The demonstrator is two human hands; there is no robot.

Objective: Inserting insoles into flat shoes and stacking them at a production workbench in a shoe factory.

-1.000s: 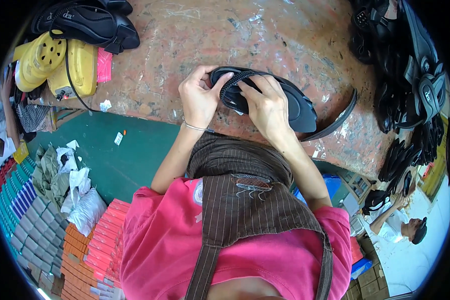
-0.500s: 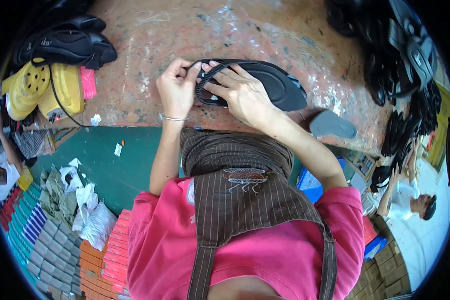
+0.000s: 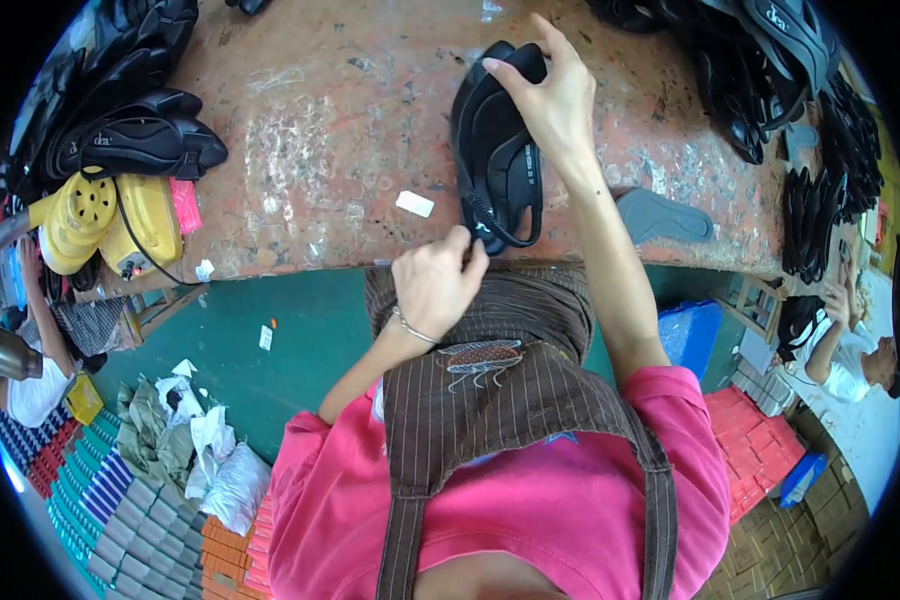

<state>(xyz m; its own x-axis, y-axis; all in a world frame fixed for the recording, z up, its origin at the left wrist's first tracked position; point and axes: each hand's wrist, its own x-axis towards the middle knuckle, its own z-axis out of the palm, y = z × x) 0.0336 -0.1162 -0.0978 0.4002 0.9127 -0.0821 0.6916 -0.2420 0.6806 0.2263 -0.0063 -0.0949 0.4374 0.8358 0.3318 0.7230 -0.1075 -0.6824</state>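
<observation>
A black sandal lies lengthwise on the worn work table, its toe pointing away from me and its heel strap near the table's front edge. At the heel end, my left hand is closed, thumb and forefinger pinching the sandal's edge. My right hand is beside the toe, thumb and fingers spread apart. Its thumb tip reaches over the toe area; whether it presses there I cannot tell. A small white label lies on the table left of the sandal. To the right rests a grey insole-shaped piece.
Black sandals are heaped at the left, beside a yellow clog and a pink block. More dark sandals pile up on the right. The table's front edge runs before me. Other people sit at both sides.
The sandal has turned from lying crosswise to lengthwise. My left hand has moved down to its heel, and my right hand has left the strap for the toe end. A white label now shows.
</observation>
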